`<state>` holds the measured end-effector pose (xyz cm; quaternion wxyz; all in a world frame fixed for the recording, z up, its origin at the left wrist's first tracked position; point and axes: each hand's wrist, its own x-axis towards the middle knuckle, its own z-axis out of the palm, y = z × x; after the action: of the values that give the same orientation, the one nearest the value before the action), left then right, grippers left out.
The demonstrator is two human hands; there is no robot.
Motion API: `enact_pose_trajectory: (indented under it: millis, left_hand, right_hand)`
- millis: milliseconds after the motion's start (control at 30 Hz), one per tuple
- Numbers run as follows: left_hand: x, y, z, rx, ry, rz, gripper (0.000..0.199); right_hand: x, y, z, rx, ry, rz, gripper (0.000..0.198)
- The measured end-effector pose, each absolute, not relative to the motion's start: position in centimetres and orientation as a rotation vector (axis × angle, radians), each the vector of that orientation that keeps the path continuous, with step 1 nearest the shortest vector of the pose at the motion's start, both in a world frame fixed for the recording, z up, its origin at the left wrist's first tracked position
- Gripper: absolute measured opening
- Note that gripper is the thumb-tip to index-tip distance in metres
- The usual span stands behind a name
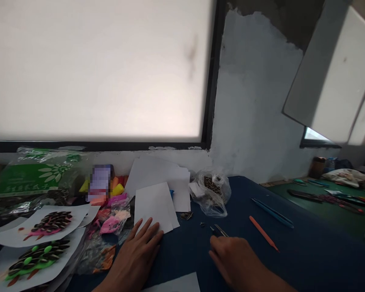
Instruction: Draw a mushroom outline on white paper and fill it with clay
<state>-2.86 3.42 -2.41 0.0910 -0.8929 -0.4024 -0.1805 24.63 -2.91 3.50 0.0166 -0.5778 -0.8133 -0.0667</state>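
Observation:
My left hand [142, 247] lies open with its fingers stretched out, the fingertips at the lower edge of a white sheet of paper [153, 207]. To its right, my right hand [235, 257] is closed around what looks like a pair of tweezers [221, 230]; only the metal tips show beyond the fingers. A dark seed [202, 224] lies just past the tips, and a small pile of striped sunflower seeds [186, 215] is farther left. In front of me, between the hands, part of another white sheet [176, 284] shows at the bottom edge.
At left are sheets with seed-and-clay hedgehog pictures [51, 223], bags of colored clay [111, 223] and a green plastic bag [33, 174]. A clear bag of seeds [213, 186] sits near the wall. At right lie a blue tool [272, 213] and an orange stick [263, 233].

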Motion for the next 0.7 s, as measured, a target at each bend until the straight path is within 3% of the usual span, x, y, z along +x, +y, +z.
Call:
enact_pose_trajectory:
  millis: [233, 467, 700]
  left_hand:
    - [-3.3, 4.4, -5.1, -2.645, -1.323, -0.649, 0.042]
    - [-3.1, 3.6, -2.9, -2.712, -1.164, -0.563, 0.049]
    - [-2.9, 3.3, -2.2, -2.692, -1.252, -0.566, 0.042]
  right_hand:
    - [23.7, -3.3, 0.2, -1.554, -2.680, -0.400, 0.017]
    - [23.7, -3.3, -0.3, -1.501, -2.682, -0.521, 0.016]
    - [23.9, -3.1, -1.5, -1.441, -2.651, -0.597, 0.020]
